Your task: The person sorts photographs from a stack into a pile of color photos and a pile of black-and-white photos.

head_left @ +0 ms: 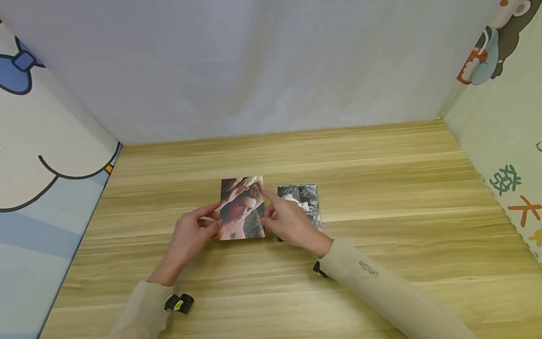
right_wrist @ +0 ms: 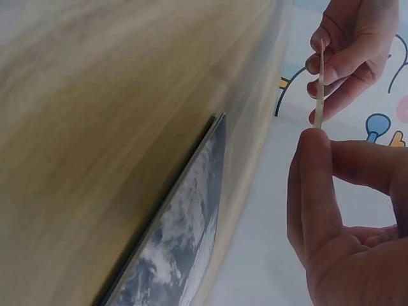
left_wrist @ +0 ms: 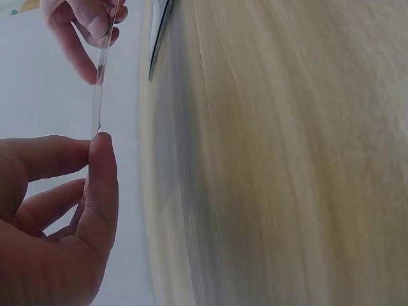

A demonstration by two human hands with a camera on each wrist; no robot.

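A colour photo card (head_left: 242,209) showing a person with raised arms is held up by its two side edges. My left hand (head_left: 189,231) pinches the left edge between thumb and fingers. On the opposite edge, my right hand (head_left: 292,222) grips with its thumb below and a finger higher up. Seen edge-on in the left wrist view, the card (left_wrist: 102,89) is thin and raised off the wood. A black-and-white photo card (head_left: 312,200) lies flat on the table, partly hidden under my right hand; its edge in the right wrist view looks layered.
The wood-grain table (head_left: 381,188) spreads around the cards. A pale curtain (head_left: 271,70) hangs behind it. Printed cartoon panels stand at the left (head_left: 51,122) and right (head_left: 499,141). Black wrist devices (head_left: 179,303) sit at both sleeves.
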